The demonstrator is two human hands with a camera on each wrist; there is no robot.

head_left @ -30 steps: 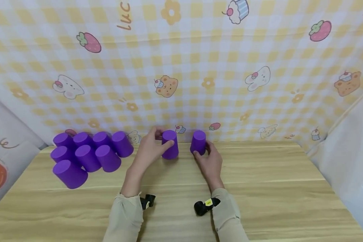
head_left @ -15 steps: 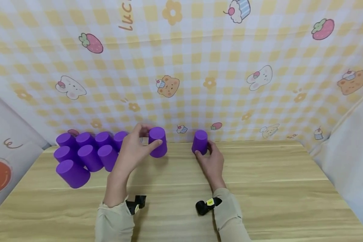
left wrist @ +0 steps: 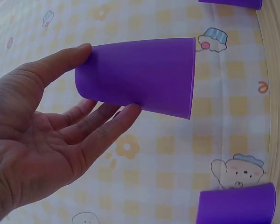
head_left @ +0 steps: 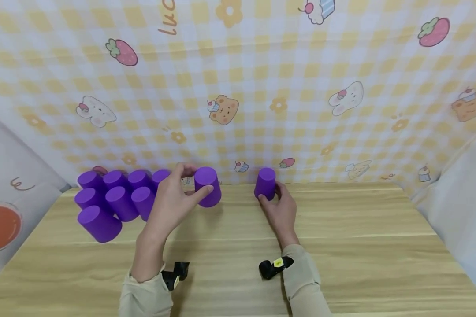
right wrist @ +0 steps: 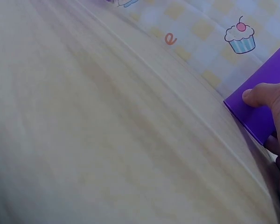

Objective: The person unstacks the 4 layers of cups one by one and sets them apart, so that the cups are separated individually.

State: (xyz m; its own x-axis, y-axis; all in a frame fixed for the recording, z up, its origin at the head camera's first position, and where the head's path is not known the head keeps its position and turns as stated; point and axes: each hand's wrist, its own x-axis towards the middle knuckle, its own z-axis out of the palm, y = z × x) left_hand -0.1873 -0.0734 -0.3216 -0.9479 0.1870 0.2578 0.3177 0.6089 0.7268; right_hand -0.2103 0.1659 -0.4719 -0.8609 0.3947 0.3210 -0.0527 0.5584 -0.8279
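Note:
My left hand (head_left: 173, 193) holds an upside-down purple cup (head_left: 207, 187) between thumb and fingers. In the left wrist view that cup (left wrist: 140, 77) is raised off the table, its wide rim apart from the tabletop edge. To the right, my right hand (head_left: 279, 211) grips a second upside-down purple cup (head_left: 265, 184) low on its side, near the back of the table. The right wrist view shows the thumb pressed on this cup (right wrist: 259, 105), whose rim is down at the table. A gap separates the two held cups.
Several more purple cups (head_left: 119, 203) stand upside down in close rows at the left of the wooden table (head_left: 230, 264); my left hand and forearm overlap the nearest ones. A yellow checked cloth (head_left: 246, 66) with cartoon prints hangs right behind the table.
My left hand has moved left and lifted its cup off the table, widening the gap to the other cup. My right hand keeps its hold in place. The head view has shifted slightly.

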